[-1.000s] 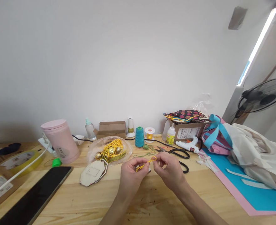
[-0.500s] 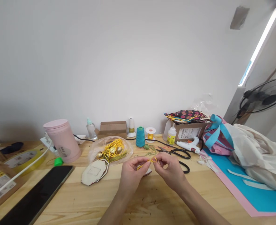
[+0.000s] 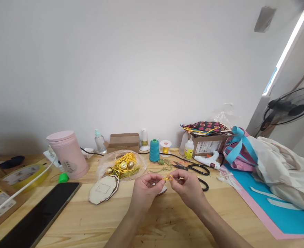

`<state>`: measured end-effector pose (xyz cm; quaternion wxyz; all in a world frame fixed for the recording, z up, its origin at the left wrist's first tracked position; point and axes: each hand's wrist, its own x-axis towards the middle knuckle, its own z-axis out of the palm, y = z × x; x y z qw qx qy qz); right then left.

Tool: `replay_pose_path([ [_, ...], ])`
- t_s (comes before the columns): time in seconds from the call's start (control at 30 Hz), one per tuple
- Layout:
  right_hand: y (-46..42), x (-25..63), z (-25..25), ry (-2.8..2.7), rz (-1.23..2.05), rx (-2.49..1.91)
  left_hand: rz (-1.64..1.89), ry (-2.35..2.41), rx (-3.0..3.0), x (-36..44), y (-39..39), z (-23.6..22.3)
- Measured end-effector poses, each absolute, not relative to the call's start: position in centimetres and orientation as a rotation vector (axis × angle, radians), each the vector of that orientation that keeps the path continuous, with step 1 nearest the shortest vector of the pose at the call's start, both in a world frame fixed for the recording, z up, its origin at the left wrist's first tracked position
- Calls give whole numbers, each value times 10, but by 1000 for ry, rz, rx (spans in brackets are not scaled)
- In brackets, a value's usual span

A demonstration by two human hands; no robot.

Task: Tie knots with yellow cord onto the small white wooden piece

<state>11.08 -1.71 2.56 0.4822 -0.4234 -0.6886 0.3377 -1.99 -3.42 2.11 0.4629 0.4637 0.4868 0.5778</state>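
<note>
A thin yellow cord (image 3: 168, 177) forms a small loop between my two hands, above the table. My left hand (image 3: 147, 190) pinches one part of it between thumb and forefinger. The other side is pinched by my right hand (image 3: 187, 186). Partly hidden below my left hand, a flat piece with a dark edge (image 3: 163, 190) lies on the wood. Black-handled scissors (image 3: 190, 167) are just behind my right hand. Further left, an open plastic bag (image 3: 141, 159) holds more yellow cord (image 3: 127, 159) and several gold bells (image 3: 123, 165).
Pale octagonal pieces (image 3: 103, 190) and a phone (image 3: 38, 215) lie left, near a pink tumbler (image 3: 67, 155). Along the wall stand a teal thread cone (image 3: 154, 151), a glue bottle (image 3: 188, 150) and a cardboard box (image 3: 208, 146). A glue gun (image 3: 208, 160) and blue sheet (image 3: 291, 218) are right.
The fingertips have shifted slightly, and the yellow loop between them has changed shape a little. Both hands keep their pinch on the cord.
</note>
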Motion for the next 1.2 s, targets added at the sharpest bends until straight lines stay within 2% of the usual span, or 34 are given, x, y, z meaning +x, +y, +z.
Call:
replay_pose_path([
  [0.13,-15,113,26,-1653,905,-990,1383,1086,1105,-23,-36,25],
  [0.3,-16,115,31,-1736,751,-972,1280,938,1035,-24,-38,29],
  [0.47,-17,117,32,-1782,668,-934,1273,1019,1060,-22,-36,25],
  [0.63,-12,120,29,-1525,894,-987,1335,1011,970,-24,-35,23],
  [0.73,-12,118,30,-1557,1041,-923,1337,990,977,-24,-36,24],
  [0.93,-14,114,27,-1626,1021,-819,1284,1057,1174,-19,-34,23],
  [1.2,-12,114,22,-1519,1194,-847,1323,1284,1510,-16,-39,20],
])
